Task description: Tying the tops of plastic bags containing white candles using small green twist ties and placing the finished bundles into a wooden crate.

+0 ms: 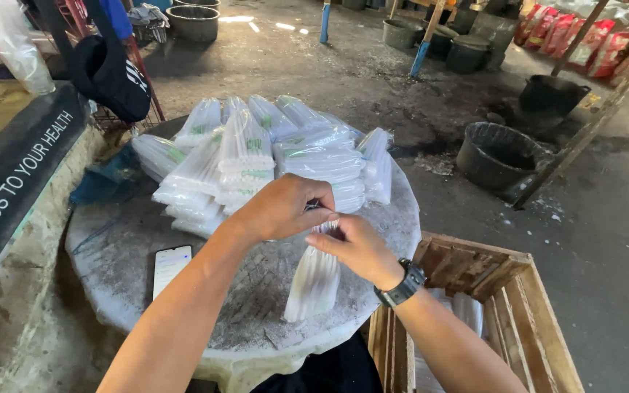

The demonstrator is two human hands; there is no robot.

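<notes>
Clear plastic packet of white sticks (314, 280): light, slippery, likely brittle; left hand (282, 207) and right hand (358, 247) pinch its top end.

A pile of packets (263, 156) blocks the round table's (125, 269) far half. The near left looks free, apart from a phone (169, 267). A wooden crate (518, 313) hems the right.

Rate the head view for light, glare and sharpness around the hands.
Head view: even daylight shade, bright patches on the far floor; both hands, left and right, and the clear plastic pack of white sticks are sharp; mild glare on the stacked packs; the edges bend with wide-angle distortion.
</notes>
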